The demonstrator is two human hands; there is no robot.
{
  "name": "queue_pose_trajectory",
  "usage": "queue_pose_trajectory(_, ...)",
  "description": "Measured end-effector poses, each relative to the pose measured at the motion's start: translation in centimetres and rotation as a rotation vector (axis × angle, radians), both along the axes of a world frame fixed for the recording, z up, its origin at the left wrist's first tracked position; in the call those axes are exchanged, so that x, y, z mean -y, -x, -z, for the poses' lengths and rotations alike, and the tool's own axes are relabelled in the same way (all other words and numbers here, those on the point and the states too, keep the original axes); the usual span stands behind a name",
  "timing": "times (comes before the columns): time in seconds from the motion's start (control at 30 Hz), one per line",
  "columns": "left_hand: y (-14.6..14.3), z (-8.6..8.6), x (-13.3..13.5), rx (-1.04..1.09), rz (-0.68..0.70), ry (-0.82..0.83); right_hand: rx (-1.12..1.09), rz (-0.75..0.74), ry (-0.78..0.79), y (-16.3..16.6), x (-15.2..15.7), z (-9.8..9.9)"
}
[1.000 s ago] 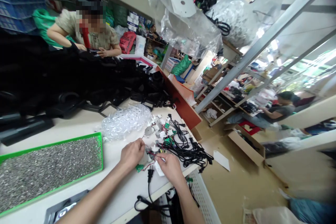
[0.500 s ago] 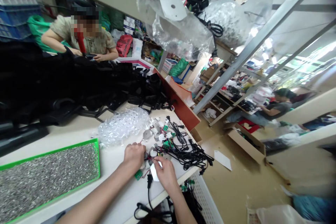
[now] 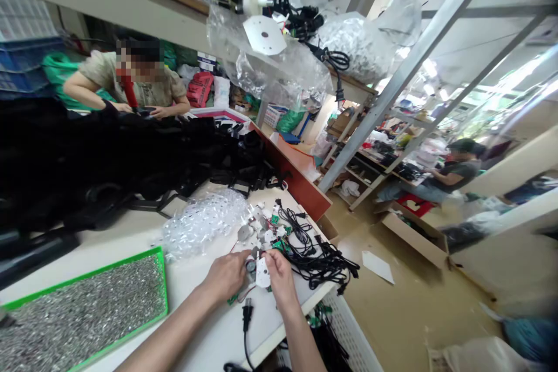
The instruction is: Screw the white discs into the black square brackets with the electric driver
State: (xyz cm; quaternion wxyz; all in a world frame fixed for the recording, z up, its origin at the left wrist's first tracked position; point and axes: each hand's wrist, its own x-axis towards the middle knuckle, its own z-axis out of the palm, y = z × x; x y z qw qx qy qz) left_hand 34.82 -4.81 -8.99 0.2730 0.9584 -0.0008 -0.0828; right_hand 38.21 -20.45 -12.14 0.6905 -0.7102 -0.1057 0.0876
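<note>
My left hand (image 3: 226, 274) is closed on a small round grey part (image 3: 250, 265) with thin red wires. Beside it, my right hand (image 3: 280, 278) pinches a white disc (image 3: 263, 272) held against that part. Both hands hover just above the white table (image 3: 131, 226). A small green circuit board (image 3: 232, 299) and a black plug (image 3: 247, 310) with its cord lie right under them. Beyond my fingers are several white discs and small green boards (image 3: 261, 229) and a tangle of black cables (image 3: 318, 256).
A green-rimmed tray of tiny metal parts (image 3: 82, 302) lies at the left. A bag of clear pieces (image 3: 200, 221) sits mid-table, a heap of black parts (image 3: 108, 145) behind it. One person works across the table, another far right. Plastic bags hang overhead.
My hands have come together and risen slightly off the table, the white disc now against the grey part. The view has tilted upward.
</note>
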Motion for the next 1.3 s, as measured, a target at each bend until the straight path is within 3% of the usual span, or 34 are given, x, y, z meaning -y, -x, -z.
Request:
queue_pose_trajectory(0.17, 0.1, 0.7, 1.4, 0.032, -0.085, 0.076, -0.025, 0.082, 0.012, -0.1, 0.3, 0.2)
queue_pose_trajectory(0.3, -0.3, 2.2, 1.8, 0.019, -0.154, 0.285, 0.006, 0.096, 0.052, 0.4, 1.5, -0.5)
queue_pose_trajectory(0.53, 0.0, 4.2, 2.5, 0.027, -0.233, 0.584, 0.180, 0.040, 0.506, 2.5, 3.1, -1.1)
queue_pose_trajectory(0.77, -0.3, 4.7, 3.1, 0.121, -0.159, 0.595, 0.203, 0.045, 0.649, 2.9, 2.8, -2.1)
queue_pose_trajectory(0.97, -0.7, 4.9, 2.6, 0.031, -0.073, 0.653, 0.153, 0.051, 0.726, 2.5, 3.6, -2.9)
queue_pose_trajectory(1.17, -0.3, 3.7, 2.4, -0.023, 0.003, 0.564, 0.101, 0.021, 0.581, 2.0, 3.6, -1.5)
queue_pose_trajectory(1.3, -0.4, 3.6, 2.2, -0.029, 0.078, 0.519, -0.024, 0.007, 0.210, 0.9, 4.4, -1.1)
